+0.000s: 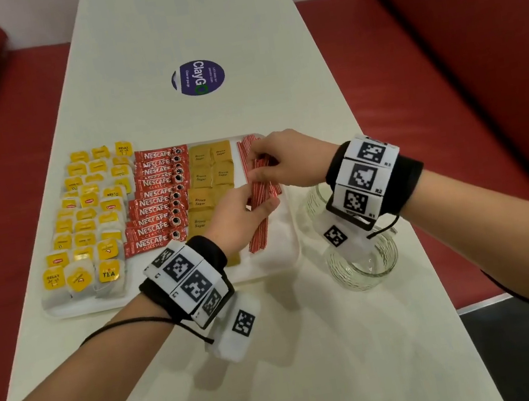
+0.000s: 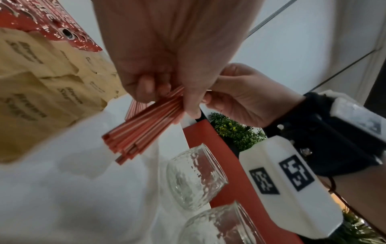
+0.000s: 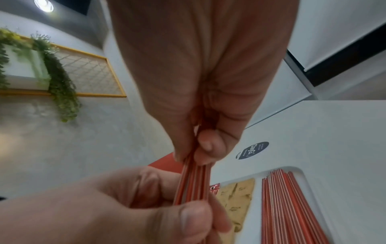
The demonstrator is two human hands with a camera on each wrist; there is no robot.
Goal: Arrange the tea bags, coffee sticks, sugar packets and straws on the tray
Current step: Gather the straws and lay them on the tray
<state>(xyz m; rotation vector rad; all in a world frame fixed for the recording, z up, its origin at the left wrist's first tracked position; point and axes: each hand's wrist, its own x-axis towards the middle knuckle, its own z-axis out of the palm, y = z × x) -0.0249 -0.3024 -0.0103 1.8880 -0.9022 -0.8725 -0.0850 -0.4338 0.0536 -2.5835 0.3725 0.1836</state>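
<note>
A white tray (image 1: 282, 253) holds rows of yellow-tagged tea bags (image 1: 87, 225), red coffee sticks (image 1: 155, 200) and brown sugar packets (image 1: 210, 174). Several red-and-white striped straws (image 1: 244, 149) lie along the tray's far right side. Above the tray, both hands hold one bundle of straws (image 1: 264, 221). My left hand (image 1: 250, 207) grips the bundle's lower half (image 2: 142, 125) between thumb and fingers. My right hand (image 1: 259, 166) pinches its upper end (image 3: 194, 181). The loose straws on the tray (image 3: 288, 206) lie just right of the sugar packets (image 3: 236, 198).
Two clear glass jars (image 1: 362, 261) (image 1: 316, 199) stand on the white table right of the tray, under my right wrist. A round blue sticker (image 1: 198, 77) sits farther back. Red bench seats (image 1: 448, 101) flank the table.
</note>
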